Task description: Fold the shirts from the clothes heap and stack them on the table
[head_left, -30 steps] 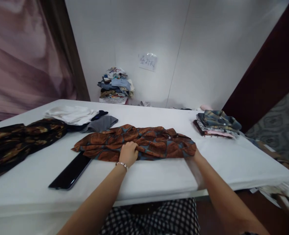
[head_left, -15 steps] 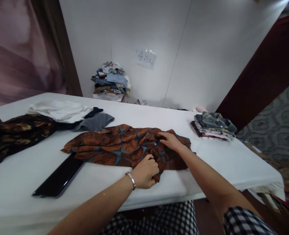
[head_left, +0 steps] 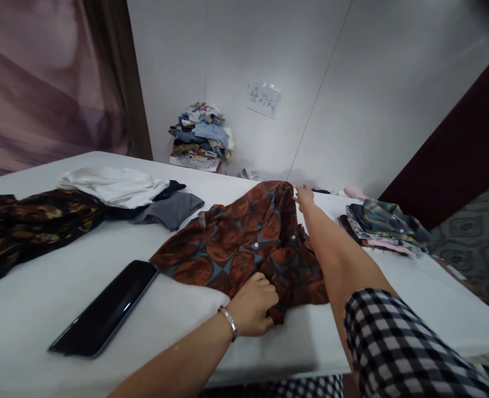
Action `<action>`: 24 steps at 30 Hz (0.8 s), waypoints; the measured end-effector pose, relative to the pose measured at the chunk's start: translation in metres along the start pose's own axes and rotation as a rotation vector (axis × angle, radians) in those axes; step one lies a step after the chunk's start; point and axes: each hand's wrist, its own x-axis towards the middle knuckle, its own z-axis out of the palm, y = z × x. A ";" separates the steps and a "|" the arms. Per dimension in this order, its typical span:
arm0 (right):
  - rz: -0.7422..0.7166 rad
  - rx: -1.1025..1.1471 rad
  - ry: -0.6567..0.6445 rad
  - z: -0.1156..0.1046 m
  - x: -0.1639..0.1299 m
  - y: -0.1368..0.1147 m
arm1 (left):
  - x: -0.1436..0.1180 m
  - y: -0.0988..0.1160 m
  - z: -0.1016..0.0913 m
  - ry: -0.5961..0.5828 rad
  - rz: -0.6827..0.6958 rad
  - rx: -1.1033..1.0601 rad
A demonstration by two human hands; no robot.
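A rust-and-blue patterned shirt (head_left: 244,237) lies spread on the white table (head_left: 41,287), running from the near edge to the far side. My left hand (head_left: 254,304), with a silver bracelet on the wrist, grips the shirt's near edge in a closed fist. My right hand (head_left: 304,196) is stretched far out and pinches the shirt's far edge, holding it a little above the table. A checked sleeve covers my right upper arm.
A black flat board (head_left: 105,312) lies left of the shirt. A dark patterned garment (head_left: 29,221), a white cloth (head_left: 111,185) and a grey cloth (head_left: 173,209) lie at the left. A stack of folded shirts (head_left: 383,224) sits at the right. A clothes pile (head_left: 200,135) stands by the wall.
My right hand has carried one end of the shirt away from me toward the far side, turning the shirt from crosswise to lengthwise. My left hand keeps its grip near the front edge.
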 end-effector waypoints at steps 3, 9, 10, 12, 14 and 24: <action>0.066 -0.126 0.082 -0.036 -0.001 0.015 | 0.000 0.000 -0.003 0.021 -0.024 -0.047; 0.108 -0.388 -0.036 -0.090 -0.073 0.073 | 0.003 0.003 -0.010 0.052 -0.029 -0.070; 0.115 -0.424 -0.059 -0.096 -0.087 0.082 | 0.003 0.002 -0.013 0.068 -0.038 -0.065; 0.123 -0.482 -0.097 -0.104 -0.115 0.096 | 0.003 -0.001 -0.017 0.120 -0.070 -0.054; 0.121 -0.524 -0.121 -0.110 -0.137 0.104 | 0.002 -0.004 -0.021 0.181 -0.114 -0.058; 0.180 -0.581 0.188 -0.216 -0.187 0.121 | -0.019 -0.003 -0.043 0.244 -0.226 -0.075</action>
